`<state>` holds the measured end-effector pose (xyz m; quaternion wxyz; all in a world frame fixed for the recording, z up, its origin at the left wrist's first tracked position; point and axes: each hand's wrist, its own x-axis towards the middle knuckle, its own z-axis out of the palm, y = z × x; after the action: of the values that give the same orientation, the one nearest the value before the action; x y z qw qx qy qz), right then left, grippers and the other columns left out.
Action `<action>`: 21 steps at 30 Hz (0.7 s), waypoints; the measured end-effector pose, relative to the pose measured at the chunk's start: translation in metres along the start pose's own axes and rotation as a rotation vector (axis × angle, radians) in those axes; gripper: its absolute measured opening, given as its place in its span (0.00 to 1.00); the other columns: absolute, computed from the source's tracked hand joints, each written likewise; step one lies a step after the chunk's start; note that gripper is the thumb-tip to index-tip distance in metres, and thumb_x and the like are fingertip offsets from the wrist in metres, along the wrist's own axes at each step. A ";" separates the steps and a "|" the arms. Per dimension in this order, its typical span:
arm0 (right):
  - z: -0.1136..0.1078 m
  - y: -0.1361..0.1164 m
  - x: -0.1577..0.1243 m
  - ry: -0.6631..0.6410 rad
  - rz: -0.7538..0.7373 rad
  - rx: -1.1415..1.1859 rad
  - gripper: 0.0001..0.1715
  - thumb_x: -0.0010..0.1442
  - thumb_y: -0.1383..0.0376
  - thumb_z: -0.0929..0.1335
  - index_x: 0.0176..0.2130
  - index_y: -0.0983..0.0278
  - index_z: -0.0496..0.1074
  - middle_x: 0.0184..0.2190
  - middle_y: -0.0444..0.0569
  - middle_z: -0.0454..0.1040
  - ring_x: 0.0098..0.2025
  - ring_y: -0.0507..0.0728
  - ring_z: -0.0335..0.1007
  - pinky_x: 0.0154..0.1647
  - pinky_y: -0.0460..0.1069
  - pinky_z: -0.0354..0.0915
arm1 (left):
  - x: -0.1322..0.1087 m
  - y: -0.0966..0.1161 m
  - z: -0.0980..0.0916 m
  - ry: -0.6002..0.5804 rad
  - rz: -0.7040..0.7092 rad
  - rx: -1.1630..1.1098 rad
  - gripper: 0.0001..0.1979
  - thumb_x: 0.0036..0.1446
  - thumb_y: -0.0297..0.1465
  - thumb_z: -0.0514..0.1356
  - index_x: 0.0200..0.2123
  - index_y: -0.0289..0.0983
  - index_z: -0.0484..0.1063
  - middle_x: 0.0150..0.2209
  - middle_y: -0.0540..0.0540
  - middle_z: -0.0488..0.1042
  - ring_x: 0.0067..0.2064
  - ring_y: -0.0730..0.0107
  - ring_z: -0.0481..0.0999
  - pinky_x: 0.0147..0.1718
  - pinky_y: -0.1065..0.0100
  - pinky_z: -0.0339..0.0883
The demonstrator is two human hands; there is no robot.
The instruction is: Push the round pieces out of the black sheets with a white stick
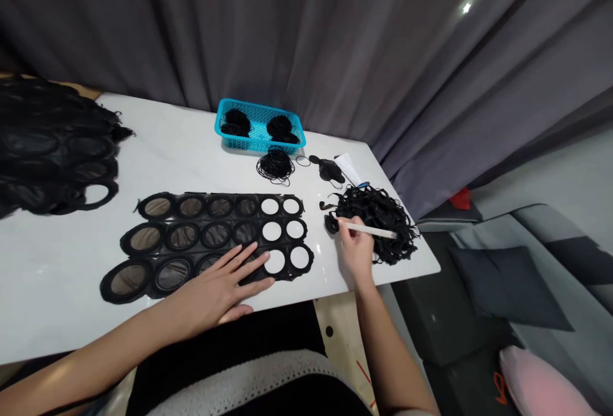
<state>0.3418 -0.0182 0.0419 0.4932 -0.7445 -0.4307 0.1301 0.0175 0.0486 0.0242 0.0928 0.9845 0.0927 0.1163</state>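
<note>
My left hand [223, 291] lies flat, fingers spread, over the lower edge of a black sheet [204, 256] with rows of round rings. Rings at its right end show white inside; the others are covered by dark, sheer material. My right hand [357, 250] grips a slim white pen-like tool [373, 231], its pinkish tip pointing left toward a small black piece [331, 223] on the table. Whether the tip touches that piece I cannot tell. Right beside this hand is a heap of curly black strips [383, 211].
On the white table [172, 147], a blue basket [261, 144] holds bundles of thin black rings. A loose ring bundle [276, 165], black scraps [330, 171] and a white paper [348, 169] lie near it. More ringed black sheets [57, 147] are piled left. A sofa [445, 288] stands right.
</note>
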 end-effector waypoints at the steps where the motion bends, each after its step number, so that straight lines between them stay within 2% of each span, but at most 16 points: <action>1: -0.008 0.005 0.006 0.009 0.017 0.003 0.19 0.64 0.52 0.66 0.38 0.65 0.74 0.35 0.49 0.78 0.33 0.55 0.69 0.37 0.48 0.64 | 0.001 0.002 0.000 -0.002 0.015 0.001 0.27 0.69 0.42 0.58 0.69 0.51 0.59 0.73 0.48 0.53 0.73 0.47 0.49 0.71 0.48 0.39; 3: -0.019 0.013 0.015 0.023 0.034 0.002 0.20 0.62 0.50 0.67 0.35 0.65 0.74 0.33 0.48 0.78 0.33 0.55 0.69 0.36 0.48 0.63 | 0.003 0.008 0.000 -0.010 0.050 -0.015 0.28 0.70 0.38 0.57 0.70 0.50 0.57 0.71 0.51 0.57 0.74 0.49 0.47 0.71 0.45 0.32; 5: -0.026 0.017 0.021 0.031 0.034 -0.026 0.21 0.60 0.49 0.68 0.31 0.64 0.71 0.28 0.46 0.76 0.30 0.54 0.67 0.34 0.47 0.62 | 0.006 0.017 0.000 -0.027 0.097 -0.055 0.29 0.70 0.34 0.56 0.71 0.49 0.55 0.70 0.51 0.60 0.73 0.53 0.51 0.72 0.46 0.29; 8: -0.031 0.017 0.028 0.055 0.003 -0.149 0.21 0.60 0.48 0.67 0.27 0.62 0.66 0.24 0.45 0.73 0.28 0.54 0.66 0.33 0.48 0.61 | 0.008 0.028 -0.003 -0.044 0.137 -0.118 0.31 0.69 0.34 0.57 0.72 0.47 0.53 0.70 0.48 0.60 0.71 0.58 0.57 0.72 0.50 0.34; 10: -0.034 0.019 0.032 0.080 -0.034 -0.275 0.21 0.60 0.49 0.65 0.26 0.61 0.65 0.23 0.46 0.72 0.27 0.55 0.66 0.34 0.49 0.61 | 0.007 0.029 -0.006 -0.048 0.112 -0.131 0.31 0.70 0.37 0.57 0.72 0.46 0.53 0.71 0.46 0.58 0.71 0.58 0.58 0.72 0.52 0.40; 14: -0.041 0.031 0.041 0.093 -0.060 -0.426 0.20 0.61 0.50 0.62 0.27 0.60 0.66 0.23 0.48 0.72 0.26 0.58 0.66 0.34 0.51 0.61 | -0.007 0.014 -0.011 -0.034 -0.003 -0.083 0.31 0.71 0.39 0.56 0.72 0.46 0.51 0.72 0.46 0.55 0.71 0.58 0.57 0.71 0.53 0.47; 18: -0.043 0.044 0.046 0.161 -0.192 -0.559 0.13 0.61 0.58 0.61 0.30 0.61 0.67 0.30 0.55 0.73 0.33 0.61 0.67 0.37 0.54 0.63 | -0.030 -0.004 -0.006 0.039 -0.098 0.019 0.32 0.70 0.43 0.57 0.72 0.48 0.53 0.71 0.46 0.57 0.70 0.56 0.61 0.69 0.53 0.51; 21: -0.042 0.039 0.044 0.195 -0.279 -0.617 0.10 0.61 0.61 0.62 0.29 0.61 0.66 0.35 0.58 0.71 0.38 0.63 0.65 0.40 0.57 0.63 | -0.044 -0.006 -0.002 0.043 -0.115 0.084 0.31 0.70 0.44 0.57 0.72 0.48 0.53 0.71 0.46 0.58 0.69 0.56 0.62 0.69 0.54 0.54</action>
<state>0.4138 -0.0166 0.0392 0.2968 -0.8016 -0.4979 -0.1467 -0.0262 0.0460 0.0157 0.0560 0.9778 0.1558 0.1281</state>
